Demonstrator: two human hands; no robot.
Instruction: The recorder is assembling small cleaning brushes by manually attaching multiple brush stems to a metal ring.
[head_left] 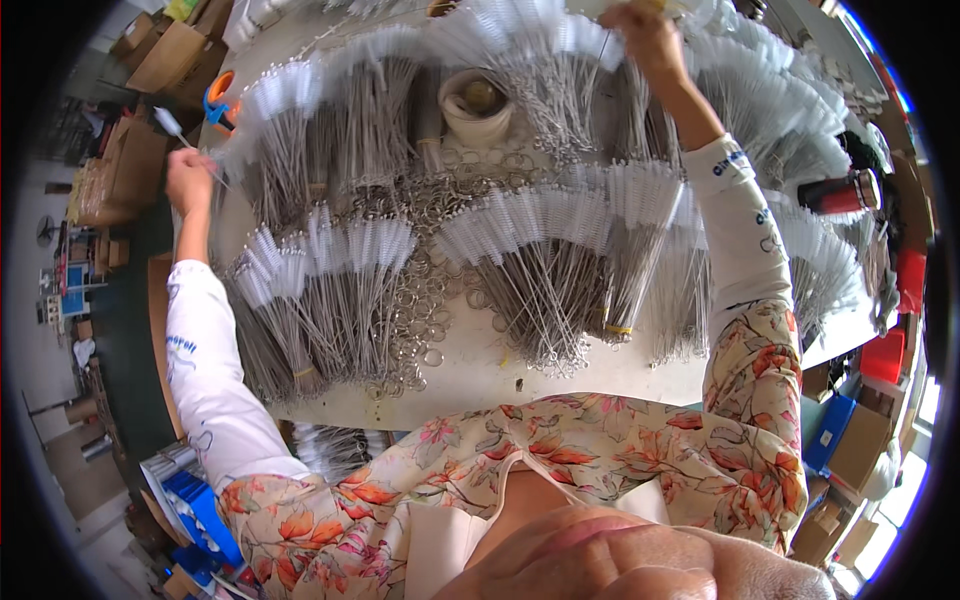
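Note:
Over the left edge of the table, my left hand (pixel 190 182) is closed around the thin wire stem of a small white-bristled brush (pixel 168 121), its head pointing up and away. My right hand (pixel 648 42) reaches to the far side, fingers pinched together among the white brush heads; what they hold is too small to tell. Bundles of wire-stemmed brushes (pixel 545 235) lie fanned in two rows, white bristles away from me and looped wire ends toward me. Loose metal rings (pixel 405 300) are heaped between the bundles.
A whitish round container (pixel 475 125) stands amid the far bundles. An orange and blue tool (pixel 218 100) lies at the far left edge of the table (pixel 450 385). To the right are a dark red jar (pixel 840 193) and red bins (pixel 882 355). Cardboard boxes (pixel 135 170) stand left.

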